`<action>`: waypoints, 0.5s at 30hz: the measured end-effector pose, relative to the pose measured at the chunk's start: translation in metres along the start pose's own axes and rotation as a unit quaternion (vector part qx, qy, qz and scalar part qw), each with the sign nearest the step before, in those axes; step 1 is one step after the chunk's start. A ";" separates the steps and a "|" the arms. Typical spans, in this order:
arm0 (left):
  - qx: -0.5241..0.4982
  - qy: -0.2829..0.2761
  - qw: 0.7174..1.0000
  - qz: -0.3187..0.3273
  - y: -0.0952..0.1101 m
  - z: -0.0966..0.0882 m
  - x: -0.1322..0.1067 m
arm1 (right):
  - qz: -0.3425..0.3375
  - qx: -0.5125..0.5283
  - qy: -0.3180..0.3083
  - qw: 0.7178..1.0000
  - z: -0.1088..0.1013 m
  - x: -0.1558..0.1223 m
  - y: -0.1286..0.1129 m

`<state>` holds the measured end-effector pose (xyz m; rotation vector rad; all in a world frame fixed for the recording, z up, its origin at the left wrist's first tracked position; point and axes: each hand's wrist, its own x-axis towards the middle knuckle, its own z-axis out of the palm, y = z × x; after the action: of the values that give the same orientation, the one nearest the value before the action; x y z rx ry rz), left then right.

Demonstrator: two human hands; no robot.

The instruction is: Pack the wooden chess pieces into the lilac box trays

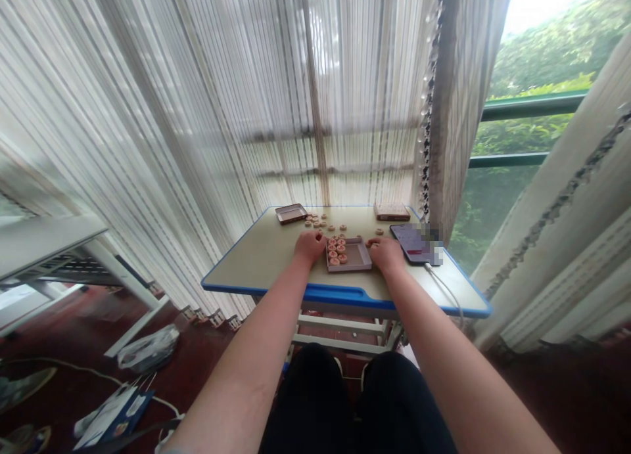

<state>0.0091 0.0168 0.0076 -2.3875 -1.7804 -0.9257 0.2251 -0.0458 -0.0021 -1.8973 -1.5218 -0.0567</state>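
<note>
A shallow open box point(355, 266) sits on the desk between my hands. Several round chess pieces point(334, 249) with red markings are lined up in its left half; bare floor of the box shows on the right. My left hand point(310, 245) is closed at the box's left wall, its curled fingertips beside the far left corner. By the right wall rests my right hand point(387, 252), fingers pinched together at the rim. What either hand grips is too small to make out. More loose chess pieces point(316, 223) lie spread beyond the box.
A box lid or tray point(290, 213) lies at the desk's far left, and a closed box point(392, 211) at the far right. To the right of my hand is a phone point(412, 245) with a white cable point(446, 286). Curtains point(345, 145) hang behind the blue-edged desk point(246, 270).
</note>
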 end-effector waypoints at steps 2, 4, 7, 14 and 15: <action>-0.004 -0.006 1.000 0.006 0.000 0.000 0.000 | -0.018 -0.002 0.015 1.000 0.003 0.001 0.002; -0.008 -0.008 1.000 0.010 0.001 0.000 0.000 | -0.027 0.007 0.029 0.999 0.006 0.003 0.005; -0.004 -0.011 1.000 0.009 0.002 -0.002 0.000 | -0.023 0.020 0.044 0.999 0.006 0.005 0.007; 0.002 -0.020 1.000 0.003 0.003 -0.002 0.000 | -0.157 0.120 0.105 0.975 -0.011 -0.014 -0.019; 0.003 -0.019 1.000 0.005 0.002 -0.002 0.000 | -0.195 0.134 0.078 0.968 -0.013 -0.018 -0.024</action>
<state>0.0102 0.0152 0.0099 -2.4247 -1.7786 -0.8791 0.2031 -0.0660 0.0116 -1.3341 -1.6781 -0.1641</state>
